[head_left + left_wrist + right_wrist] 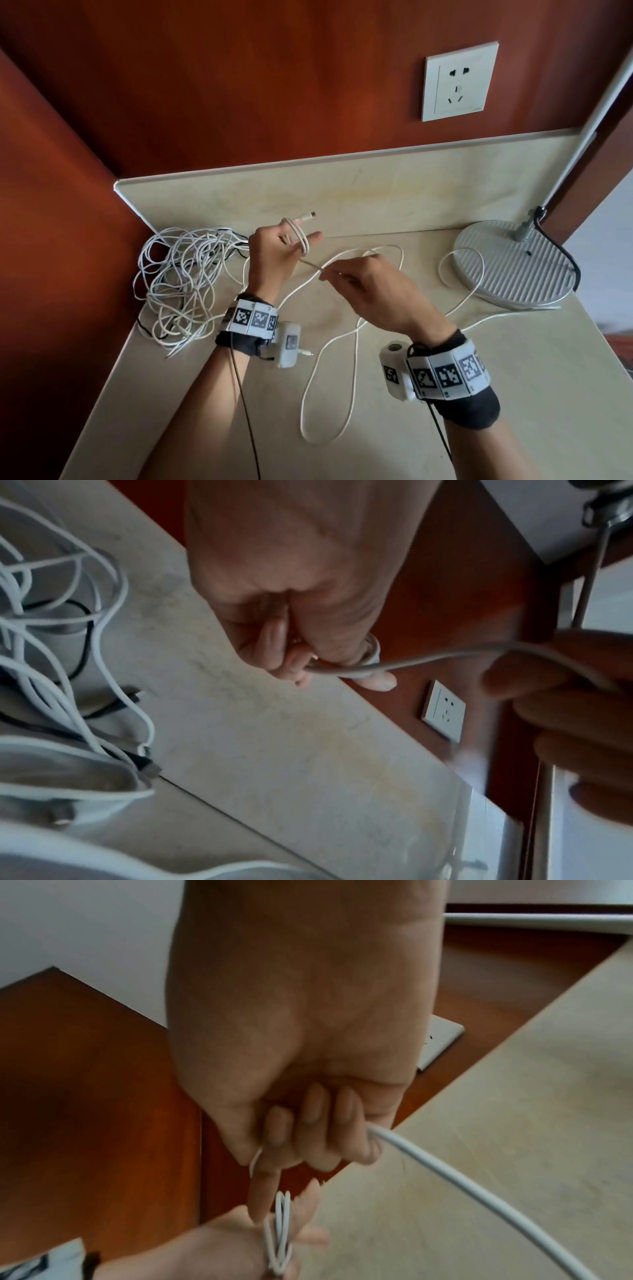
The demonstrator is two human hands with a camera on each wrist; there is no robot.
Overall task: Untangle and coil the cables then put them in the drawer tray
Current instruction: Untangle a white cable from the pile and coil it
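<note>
A white cable (346,329) trails in loose loops over the cream counter (479,394). Its near end is wound in small turns round the fingers of my left hand (291,240), and its plug (307,216) sticks out past them. In the left wrist view the same turns (371,653) ring my thumb while the other fingers curl against the cable. My right hand (337,272) pinches the cable a short way from the left hand, and the strand (445,1175) runs out of its curled fingers. A tangled heap of white and black cables (181,281) lies at the counter's left.
A white ribbed lamp base (513,263) with a black cord stands at the right, its pole rising along the wall. A wall socket (459,82) sits on the red-brown panel behind. Red-brown walls close the left and back. No drawer tray is in view.
</note>
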